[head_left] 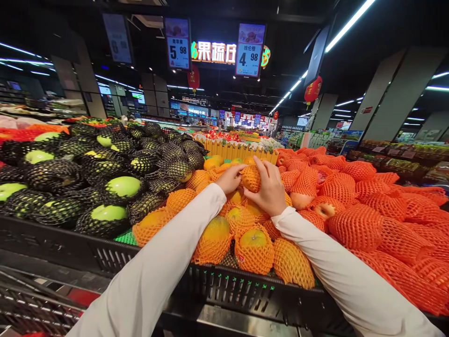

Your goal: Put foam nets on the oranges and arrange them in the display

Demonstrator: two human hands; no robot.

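An orange in an orange foam net (pixel 251 178) is held up between my two hands, above the heap of oranges. My right hand (pixel 271 188) curves round its right side, thumb below and fingers at the top. From the left, my left hand (pixel 229 179) closes on the near left side of the same fruit; its fingertips are partly hidden. Below my wrists lie more netted oranges, among them one with a greenish top (pixel 254 239) and a larger one (pixel 213 238). White sleeves cover both my arms.
Green apples in black nets (pixel 123 186) fill the left side. Red-netted apples (pixel 356 227) are piled on the right. A black slatted crate edge (pixel 238 285) runs along the front, with a metal cart (pixel 38 304) at lower left. Price screens (pixel 249 49) hang overhead.
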